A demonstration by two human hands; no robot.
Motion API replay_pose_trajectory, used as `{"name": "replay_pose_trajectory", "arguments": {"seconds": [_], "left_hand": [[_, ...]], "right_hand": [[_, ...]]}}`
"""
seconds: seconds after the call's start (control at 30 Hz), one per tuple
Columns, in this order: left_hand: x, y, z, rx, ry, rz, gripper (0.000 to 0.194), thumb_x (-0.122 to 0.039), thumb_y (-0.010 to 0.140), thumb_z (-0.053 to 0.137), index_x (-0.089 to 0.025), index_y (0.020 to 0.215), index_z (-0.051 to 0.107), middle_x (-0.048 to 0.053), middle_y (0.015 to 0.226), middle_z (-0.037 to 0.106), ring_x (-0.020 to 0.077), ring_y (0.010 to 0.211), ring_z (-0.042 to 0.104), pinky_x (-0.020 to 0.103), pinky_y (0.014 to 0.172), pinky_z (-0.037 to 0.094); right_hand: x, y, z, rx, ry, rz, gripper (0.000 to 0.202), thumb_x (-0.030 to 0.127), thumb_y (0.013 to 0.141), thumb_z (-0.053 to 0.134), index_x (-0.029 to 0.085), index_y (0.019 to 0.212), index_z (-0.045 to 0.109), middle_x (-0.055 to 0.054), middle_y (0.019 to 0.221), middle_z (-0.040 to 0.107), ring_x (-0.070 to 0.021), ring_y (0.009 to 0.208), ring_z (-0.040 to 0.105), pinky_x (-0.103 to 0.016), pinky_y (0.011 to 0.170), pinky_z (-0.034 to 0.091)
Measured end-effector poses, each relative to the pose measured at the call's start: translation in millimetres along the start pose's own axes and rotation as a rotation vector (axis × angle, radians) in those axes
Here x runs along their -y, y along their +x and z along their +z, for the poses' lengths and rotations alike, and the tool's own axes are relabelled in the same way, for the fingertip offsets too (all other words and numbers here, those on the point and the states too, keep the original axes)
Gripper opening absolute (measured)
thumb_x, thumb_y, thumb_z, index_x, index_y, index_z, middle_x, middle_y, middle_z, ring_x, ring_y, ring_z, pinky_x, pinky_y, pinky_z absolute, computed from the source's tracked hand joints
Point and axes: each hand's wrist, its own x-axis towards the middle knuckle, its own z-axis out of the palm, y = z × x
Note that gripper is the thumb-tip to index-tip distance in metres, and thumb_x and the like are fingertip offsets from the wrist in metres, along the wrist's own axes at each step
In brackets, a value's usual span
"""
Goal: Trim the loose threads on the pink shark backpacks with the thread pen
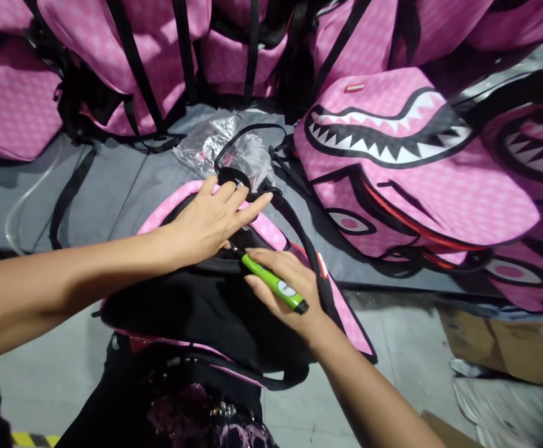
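Observation:
A pink and black backpack (271, 336) leans across the table's edge toward me, its black side facing up. My left hand (213, 221) lies over the pink-trimmed top of the backpack, thumb curled under and fingers bent around the edge beside a black strap. In my right hand (294, 280) is a green pen-shaped tool (269, 275) with a black end cap. Its thin dark tip points up-left at the black fabric, close to my left thumb. Whether the tip touches the fabric I cannot tell.
Clear plastic wrap (225, 146) lies behind the backpack on the grey table cover (122, 168). To the right rests a pink backpack with a toothed mouth (393, 137). More pink backpacks (164, 56) line the back. Cardboard (505, 345) is on the floor at lower right.

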Motion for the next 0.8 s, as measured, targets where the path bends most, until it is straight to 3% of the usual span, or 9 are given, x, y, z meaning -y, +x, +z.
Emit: {"name": "replay_pose_trajectory", "arguments": {"seconds": [0.07,0.13,0.33,0.53,0.63,0.8], "left_hand": [[1,0,-1.0,-0.003,0.000,-0.001,0.095,-0.039,0.088,0.070,-0.013,0.162,0.017,0.020,0.142,0.049,0.0354,0.122,0.049,0.053,0.105,0.037],[1,0,-2.4,0.008,0.002,0.001,0.091,-0.037,0.088,0.068,-0.013,0.161,0.019,0.019,0.142,0.048,0.0357,0.122,0.048,0.052,0.104,0.038],[8,4,-11.5,0.141,-0.072,-0.009,0.085,-0.025,0.089,0.062,-0.015,0.161,0.018,0.022,0.153,0.039,0.0382,0.130,0.045,0.052,0.103,0.038],[19,0,-12.2,0.118,-0.142,-0.031,0.095,-0.029,0.083,0.069,-0.023,0.161,0.016,0.019,0.162,0.025,0.0426,0.147,0.024,0.061,0.111,0.028],[20,2,-8.5,0.149,-0.133,-0.026,0.099,-0.030,0.082,0.068,-0.023,0.162,0.010,0.019,0.160,0.028,0.0431,0.140,0.033,0.058,0.105,0.034],[21,6,-4.3,0.139,-0.137,-0.023,0.100,-0.030,0.081,0.066,-0.023,0.162,0.009,0.017,0.159,0.030,0.0401,0.130,0.042,0.055,0.104,0.035]], "right_hand": [[2,8,-8,0.072,0.059,0.072,0.023,0.028,0.096,0.063,0.019,0.116,0.067,-0.009,0.113,0.072,-0.0217,0.106,0.069,-0.038,0.092,0.056],[4,17,-11,0.096,0.065,0.134,0.021,0.032,0.097,0.061,0.019,0.112,0.069,-0.008,0.106,0.072,-0.0203,0.100,0.069,-0.036,0.089,0.056],[2,40,-8,0.242,0.005,0.144,0.007,0.022,0.092,0.066,0.018,0.097,0.065,-0.003,0.093,0.070,-0.0159,0.082,0.067,-0.029,0.075,0.052],[7,37,-16,0.305,-0.020,0.116,0.021,0.028,0.094,0.070,0.019,0.113,0.068,-0.006,0.106,0.073,-0.0192,0.095,0.069,-0.035,0.087,0.052],[11,40,-15,0.322,-0.003,0.118,0.032,0.039,0.091,0.074,0.018,0.115,0.070,-0.007,0.108,0.075,-0.0213,0.099,0.071,-0.036,0.089,0.052],[14,49,-8,0.300,-0.025,0.131,0.019,0.023,0.094,0.064,0.021,0.111,0.072,-0.002,0.103,0.076,-0.0183,0.089,0.072,-0.037,0.091,0.049]]}}
